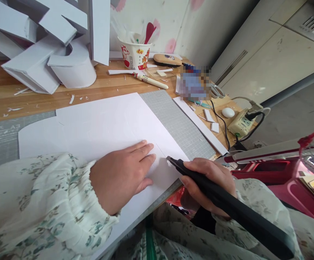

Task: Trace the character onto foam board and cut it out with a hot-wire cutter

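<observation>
A white foam board sheet (97, 124) lies on the grey cutting mat (170, 108). My left hand (124, 173) rests flat on the board, fingers stretched out and pointing right. In my right hand (208, 184) is a long black utility knife (224, 200), its handle running back toward the lower right. The knife's tip is at the board's surface, just right of my left fingertips. A thin straight line (160, 148) shows on the board near the tip. Some of the right hand's fingers are hidden under the handle.
Several white hollow board shapes (72, 66) stand at the back left. Behind the mat are a paper cup (135, 54) with tools, a multicolour pen (151, 81) and board scraps (208, 115). A power strip (240, 122) with cables sits at the table's right edge.
</observation>
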`<act>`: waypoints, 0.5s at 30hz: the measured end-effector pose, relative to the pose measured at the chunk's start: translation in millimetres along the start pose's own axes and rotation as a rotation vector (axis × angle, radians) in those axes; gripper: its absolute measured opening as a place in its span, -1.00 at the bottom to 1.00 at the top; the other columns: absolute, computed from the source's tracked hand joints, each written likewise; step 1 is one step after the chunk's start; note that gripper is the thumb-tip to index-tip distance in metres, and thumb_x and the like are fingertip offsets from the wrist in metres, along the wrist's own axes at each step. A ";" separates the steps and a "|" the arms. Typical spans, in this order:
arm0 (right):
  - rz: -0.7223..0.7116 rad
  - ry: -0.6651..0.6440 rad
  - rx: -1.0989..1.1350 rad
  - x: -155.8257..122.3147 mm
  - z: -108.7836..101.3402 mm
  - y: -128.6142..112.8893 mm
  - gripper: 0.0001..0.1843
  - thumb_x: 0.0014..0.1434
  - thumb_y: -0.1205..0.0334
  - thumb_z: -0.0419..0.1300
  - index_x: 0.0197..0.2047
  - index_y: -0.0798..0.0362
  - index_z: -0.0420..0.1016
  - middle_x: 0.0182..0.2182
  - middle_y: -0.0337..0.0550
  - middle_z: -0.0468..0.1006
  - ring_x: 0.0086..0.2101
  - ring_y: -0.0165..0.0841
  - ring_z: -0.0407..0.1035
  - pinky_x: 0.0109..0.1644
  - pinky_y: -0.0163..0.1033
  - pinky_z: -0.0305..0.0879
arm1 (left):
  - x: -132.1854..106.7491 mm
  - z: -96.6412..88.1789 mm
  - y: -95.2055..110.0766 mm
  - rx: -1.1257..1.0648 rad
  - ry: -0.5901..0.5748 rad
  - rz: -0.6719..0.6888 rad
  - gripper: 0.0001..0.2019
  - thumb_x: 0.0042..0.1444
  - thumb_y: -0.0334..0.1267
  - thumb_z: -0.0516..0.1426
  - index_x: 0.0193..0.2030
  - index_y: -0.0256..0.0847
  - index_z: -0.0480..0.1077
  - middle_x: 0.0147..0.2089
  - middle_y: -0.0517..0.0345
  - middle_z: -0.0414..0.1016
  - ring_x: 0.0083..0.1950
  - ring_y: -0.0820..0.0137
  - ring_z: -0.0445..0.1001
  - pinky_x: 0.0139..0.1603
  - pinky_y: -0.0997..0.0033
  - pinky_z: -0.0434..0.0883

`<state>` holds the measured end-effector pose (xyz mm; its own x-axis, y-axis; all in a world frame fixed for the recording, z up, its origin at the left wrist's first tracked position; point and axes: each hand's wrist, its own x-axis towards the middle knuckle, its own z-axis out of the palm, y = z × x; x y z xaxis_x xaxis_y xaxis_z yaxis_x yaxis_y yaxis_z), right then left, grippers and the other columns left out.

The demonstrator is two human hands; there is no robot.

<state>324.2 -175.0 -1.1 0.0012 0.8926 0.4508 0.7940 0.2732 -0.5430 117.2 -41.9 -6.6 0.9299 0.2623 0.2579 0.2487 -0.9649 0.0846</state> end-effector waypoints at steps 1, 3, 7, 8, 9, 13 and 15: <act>-0.010 0.001 -0.001 -0.5 -0.7 -0.4 -0.60 0.13 0.35 0.24 0.00 -0.23 0.37 -0.48 -0.26 0.61 -0.48 -0.20 0.56 -0.50 -0.17 0.43 | -0.8 1.0 -0.1 0.000 0.016 -0.004 -0.59 -0.03 -0.25 0.42 -0.04 -0.33 0.51 0.17 -0.18 0.52 0.22 0.07 0.47 0.27 0.13 0.43; -0.022 -0.003 -0.009 -1.9 -1.9 -1.3 -0.57 0.12 0.38 0.22 0.02 -0.24 0.37 -0.48 -0.26 0.62 -0.47 -0.20 0.57 -0.49 -0.17 0.45 | -1.7 1.2 -0.7 -0.004 0.011 -0.001 -0.59 -0.01 -0.26 0.41 -0.03 -0.33 0.51 0.18 -0.17 0.51 0.23 0.07 0.47 0.26 0.13 0.44; -0.024 -0.010 -0.024 -4.1 -3.6 -3.0 -0.59 0.13 0.36 0.22 0.01 -0.24 0.36 -0.46 -0.25 0.63 -0.48 -0.21 0.57 -0.49 -0.16 0.46 | -0.5 -3.3 -3.5 -0.021 -0.057 0.032 -0.60 0.06 -0.25 0.38 0.01 -0.38 0.50 0.20 -0.24 0.49 0.23 0.01 0.46 0.21 0.06 0.49; -0.028 -0.014 -0.024 -4.4 -3.9 -3.4 -0.59 0.13 0.36 0.22 0.01 -0.24 0.36 -0.47 -0.25 0.62 -0.49 -0.21 0.57 -0.49 -0.16 0.46 | 0.0 -4.5 -4.1 -0.019 -0.058 0.036 -0.60 0.06 -0.26 0.38 0.01 -0.39 0.50 0.19 -0.26 0.49 0.23 0.00 0.47 0.20 0.06 0.50; -0.032 -0.017 -0.024 -4.6 -4.3 -3.9 -0.59 0.13 0.37 0.22 0.01 -0.24 0.35 -0.47 -0.26 0.62 -0.49 -0.21 0.56 -0.50 -0.17 0.46 | 0.4 -5.3 -4.6 -0.016 -0.048 0.038 -0.59 0.04 -0.26 0.38 0.00 -0.40 0.50 0.19 -0.26 0.50 0.22 -0.01 0.47 0.19 0.06 0.50; -0.050 -0.013 -0.017 -5.5 -7.1 -6.1 -0.57 0.13 0.39 0.21 0.02 -0.22 0.34 -0.48 -0.25 0.62 -0.51 -0.23 0.56 -0.48 -0.17 0.49 | 0.6 -5.9 -4.7 -0.011 -0.038 0.053 -0.58 0.04 -0.26 0.39 0.00 -0.43 0.51 0.18 -0.27 0.51 0.22 -0.01 0.48 0.20 0.07 0.50; -0.051 -0.002 -0.025 -6.6 -9.6 -7.4 -0.56 0.12 0.40 0.20 0.02 -0.22 0.35 -0.47 -0.24 0.64 -0.49 -0.22 0.57 -0.45 -0.16 0.51 | -0.2 -5.2 -4.7 -0.012 -0.044 0.048 -0.58 0.06 -0.25 0.37 0.03 -0.43 0.50 0.20 -0.28 0.49 0.23 -0.01 0.46 0.20 0.08 0.49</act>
<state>324.1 -186.3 6.7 -0.0408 0.8788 0.4755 0.8078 0.3091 -0.5019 114.4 -37.3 -2.1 0.9517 0.2145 0.2197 0.2004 -0.9760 0.0846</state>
